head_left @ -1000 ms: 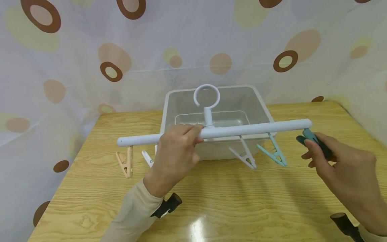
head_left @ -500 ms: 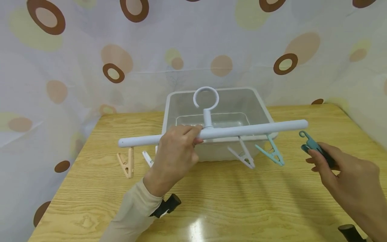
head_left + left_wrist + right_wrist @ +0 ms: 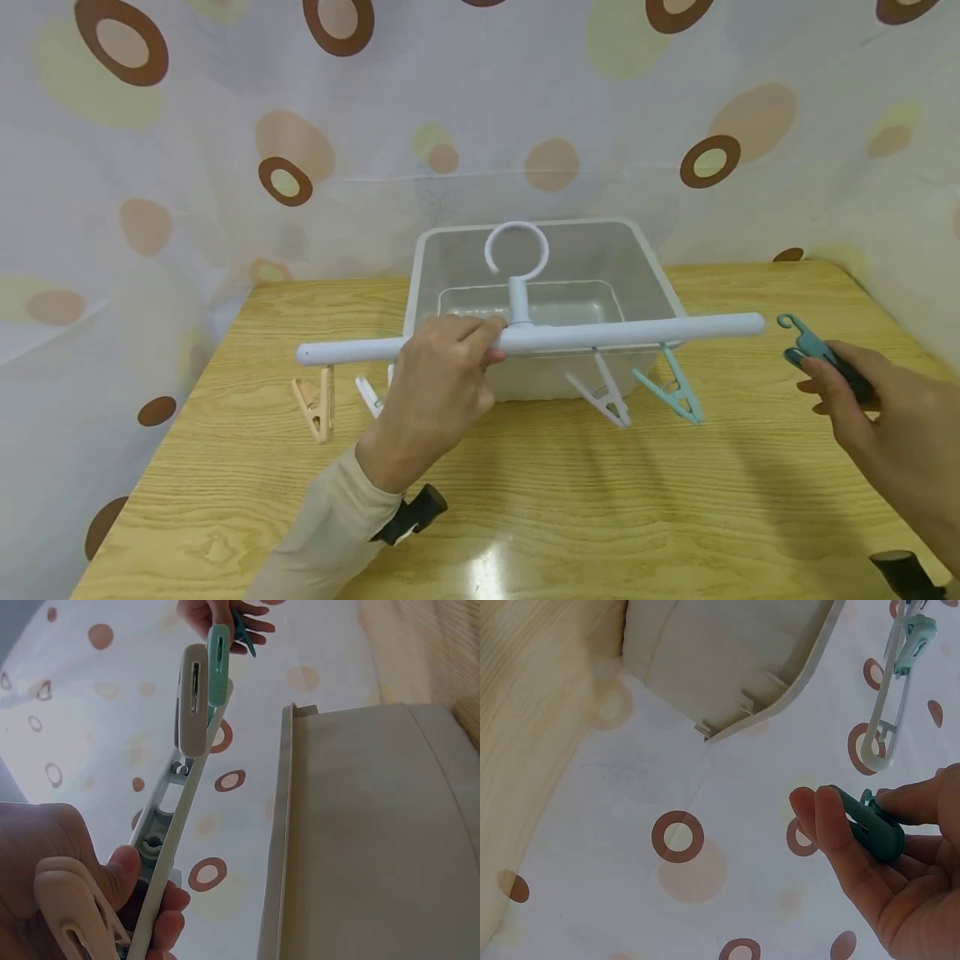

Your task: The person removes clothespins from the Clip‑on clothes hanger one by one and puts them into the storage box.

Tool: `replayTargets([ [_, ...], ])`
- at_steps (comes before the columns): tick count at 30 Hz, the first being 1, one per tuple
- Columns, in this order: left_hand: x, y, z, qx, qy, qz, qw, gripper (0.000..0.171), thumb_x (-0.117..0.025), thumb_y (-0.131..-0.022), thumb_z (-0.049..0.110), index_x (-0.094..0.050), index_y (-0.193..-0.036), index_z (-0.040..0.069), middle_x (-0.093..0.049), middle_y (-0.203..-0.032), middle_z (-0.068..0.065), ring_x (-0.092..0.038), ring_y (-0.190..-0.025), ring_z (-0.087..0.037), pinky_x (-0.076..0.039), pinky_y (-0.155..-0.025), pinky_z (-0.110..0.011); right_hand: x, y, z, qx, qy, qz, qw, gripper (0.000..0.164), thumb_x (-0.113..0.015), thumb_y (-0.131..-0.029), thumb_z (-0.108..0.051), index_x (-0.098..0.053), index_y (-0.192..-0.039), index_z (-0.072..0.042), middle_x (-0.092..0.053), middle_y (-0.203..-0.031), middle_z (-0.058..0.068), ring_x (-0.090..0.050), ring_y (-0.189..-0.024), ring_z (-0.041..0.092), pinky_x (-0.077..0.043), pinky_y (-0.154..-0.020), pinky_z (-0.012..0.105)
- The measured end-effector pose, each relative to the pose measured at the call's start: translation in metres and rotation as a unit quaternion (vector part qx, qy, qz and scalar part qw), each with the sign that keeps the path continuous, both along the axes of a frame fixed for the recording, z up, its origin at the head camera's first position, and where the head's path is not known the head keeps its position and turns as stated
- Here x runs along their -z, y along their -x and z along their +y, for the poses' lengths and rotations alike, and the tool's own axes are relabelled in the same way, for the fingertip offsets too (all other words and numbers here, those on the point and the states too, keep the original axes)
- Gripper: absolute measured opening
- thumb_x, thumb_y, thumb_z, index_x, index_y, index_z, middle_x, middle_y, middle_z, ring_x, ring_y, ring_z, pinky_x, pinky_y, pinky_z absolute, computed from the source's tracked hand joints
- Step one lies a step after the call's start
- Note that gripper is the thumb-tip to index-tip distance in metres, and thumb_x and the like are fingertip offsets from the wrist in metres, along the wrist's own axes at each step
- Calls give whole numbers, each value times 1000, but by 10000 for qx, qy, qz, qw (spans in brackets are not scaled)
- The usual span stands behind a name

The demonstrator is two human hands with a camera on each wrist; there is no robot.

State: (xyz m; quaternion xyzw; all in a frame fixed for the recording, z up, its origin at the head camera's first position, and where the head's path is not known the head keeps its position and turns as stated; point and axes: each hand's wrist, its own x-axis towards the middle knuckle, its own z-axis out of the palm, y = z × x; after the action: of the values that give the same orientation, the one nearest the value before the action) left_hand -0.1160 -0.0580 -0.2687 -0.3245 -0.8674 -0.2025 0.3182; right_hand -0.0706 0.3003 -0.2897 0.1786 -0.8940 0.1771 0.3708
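Glare whitens the table (image 3: 570, 517); both wrist views look dimmer.

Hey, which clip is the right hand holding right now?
The dark teal clip, held in the right hand, apart from the hanger; the peach clip, white clip, grey clip and pale turquoise clip are under it.

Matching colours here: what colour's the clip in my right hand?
The clip is dark teal, clearest in the head view.

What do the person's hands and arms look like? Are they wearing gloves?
No gloves show: the left hand and right hand are both bare. The left arm has a long, cream-coloured sleeve, wrinkled near the wrist. A black, tube-shaped gadget sits at the left wrist, and a matching black gadget at the right. Too little shows to describe a right sleeve.
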Motion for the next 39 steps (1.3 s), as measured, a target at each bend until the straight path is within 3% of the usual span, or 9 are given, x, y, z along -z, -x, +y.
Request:
replayTargets([
  [9, -1, 0, 0, 20, 14, -15, 10000, 24, -76, -76, -3, -72, -100, -1, -70, -85, -7, -65, -73, -23, -53, -67, -33, -16, 15, 4, 122, -258, -8, 9996, 40, -51, -101, -20, -61, -105, 18, -66, -73, 30, -35, -72, -28, -38, -48, 1],
  [11, -1, -1, 0, 3, 21, -19, 10000, 24, -75, -76, -2, -72, -100, -1, -71, -86, -7, -65, -72, -23, -53, -66, -33, -18, 17, 4, 178, -413, 6, 9990, 39, -51, -101, -20, -61, -105, 17, -66, -73, 28, -41, -64, -25, -38, -44, 4],
  [15, 0, -1, -1, 9, 27, 3, 10000, 25, -76, -75, -4, -72, -99, -1, -71, -86, -6, -65, -73, -23, -52, -66, -32, -22, 21, 2, 284, -646, 53, 9975, 41, -50, -101, -24, -62, -104, 15, -68, -73, 26, -60, -47, 5, -38, -39, 11],
  [18, 1, 0, -1, 58, 32, 45, 10000, 25, -77, -74, -3, -72, -98, -1, -71, -86, -6, -65, -72, -23, -52, -65, -32, -26, 24, -2, 359, -794, 81, 9962, 43, -48, -102, -26, -61, -105, 15, -68, -74, 26, -63, -48, 30, -36, -36, 14],
  [20, 2, 0, 0, 88, 31, 46, 9999, 25, -77, -74, -3, -72, -98, 0, -71, -85, -6, -65, -72, -23, -51, -64, -32, -30, 26, -5, 359, -847, 58, 9957, 42, -48, -102, -26, -60, -106, 14, -68, -75, 26, -64, -49, 31, -37, -35, 18],
  [21, 2, -1, 0, 100, 29, 42, 9999, 24, -77, -74, -3, -72, -98, 0, -71, -86, -6, -65, -72, -22, -50, -64, -32, -32, 26, -6, 331, -877, 75, 9956, 42, -48, -102, -25, -60, -106, 14, -68, -75, 26, -62, -51, 40, -36, -35, 19],
  [30, 2, -1, 0, 92, 61, -88, 9999, 23, -76, -77, -1, -72, -99, 0, -71, -88, -6, -65, -74, -23, -50, -64, -33, -48, 38, -19, -161, -892, 125, 9958, 35, -51, -101, -20, -62, -106, 13, -69, -77, 24, -64, -56, 40, -45, -39, 28],
  [36, 1, -2, 0, 99, 70, -96, 9999, 20, -75, -79, 2, -72, -99, 0, -71, -88, -6, -65, -74, -23, -50, -65, -33, -56, 45, -30, -200, -878, -86, 9959, 20, -58, -96, -11, -62, -98, 9, -70, -74, 18, -66, -59, 36, -42, -44, 16],
  [39, 1, -2, -1, 86, 97, -104, 9999, 20, -75, -80, 3, -72, -100, 0, -71, -88, -7, -65, -76, -23, -51, -66, -33, -61, 50, -35, -244, -806, -138, 9964, 15, -61, -94, -9, -64, -95, 5, -69, -73, 13, -66, -57, 22, -39, -47, 14],
])
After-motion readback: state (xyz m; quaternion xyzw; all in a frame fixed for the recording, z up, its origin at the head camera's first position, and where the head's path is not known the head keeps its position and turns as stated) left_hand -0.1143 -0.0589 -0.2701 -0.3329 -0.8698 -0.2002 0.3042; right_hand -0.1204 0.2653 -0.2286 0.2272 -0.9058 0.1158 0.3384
